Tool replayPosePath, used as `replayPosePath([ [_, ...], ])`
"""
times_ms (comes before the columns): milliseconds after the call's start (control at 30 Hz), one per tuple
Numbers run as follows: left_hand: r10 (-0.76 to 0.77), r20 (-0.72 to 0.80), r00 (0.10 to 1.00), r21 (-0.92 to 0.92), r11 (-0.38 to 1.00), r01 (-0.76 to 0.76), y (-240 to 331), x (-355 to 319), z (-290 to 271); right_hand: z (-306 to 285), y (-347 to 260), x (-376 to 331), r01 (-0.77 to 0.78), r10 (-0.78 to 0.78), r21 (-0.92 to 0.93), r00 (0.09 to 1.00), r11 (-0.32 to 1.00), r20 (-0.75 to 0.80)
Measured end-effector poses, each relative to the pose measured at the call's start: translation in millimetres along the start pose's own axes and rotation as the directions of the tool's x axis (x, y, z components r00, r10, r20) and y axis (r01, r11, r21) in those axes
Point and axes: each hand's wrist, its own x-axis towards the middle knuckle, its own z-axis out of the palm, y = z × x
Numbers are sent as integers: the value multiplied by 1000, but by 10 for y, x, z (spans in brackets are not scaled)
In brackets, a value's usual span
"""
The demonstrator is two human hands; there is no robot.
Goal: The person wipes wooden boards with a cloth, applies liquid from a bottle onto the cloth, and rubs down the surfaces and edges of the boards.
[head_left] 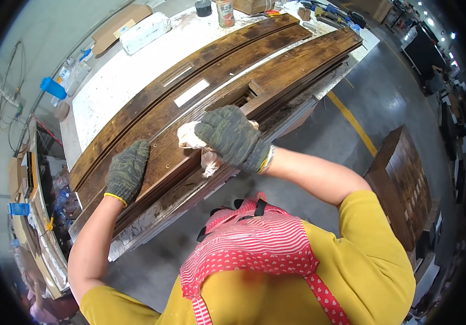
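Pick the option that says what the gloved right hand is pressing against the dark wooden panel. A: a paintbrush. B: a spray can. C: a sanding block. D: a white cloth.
D: the right hand clutches a crumpled white cloth on the dark wooden panel, while the left hand lies flat on the wood beside it.

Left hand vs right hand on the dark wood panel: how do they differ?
The left hand lies flat and open on the dark wood panel, holding nothing; the right hand is closed on a white rag. The left hand sits nearer the panel's near end, the right hand further along by a slot. Both wear grey knit gloves and touch the same panel.
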Motion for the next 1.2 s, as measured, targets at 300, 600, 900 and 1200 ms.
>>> replayPosePath([
  [300, 18, -56, 998, 31, 999, -16, 29, -20, -22, -337, 620, -280, -191, 192, -35, 981, 981, 22],
  [600, 10, -59, 998, 48, 999, -8, 26, -28, 0, -613, 966, -216, -199, 209, -144, 976, 969, 55],
  [900, -244, 33, 969, -219, 944, 245, 183, 70, -156, 41, -272, 171, 132, -138, 200, 990, 971, 16],
  [1200, -438, -46, 898, -250, 875, 414, -233, -713, -134, -101, 138, 172, 123, -134, 120, 987, 985, 84],
])
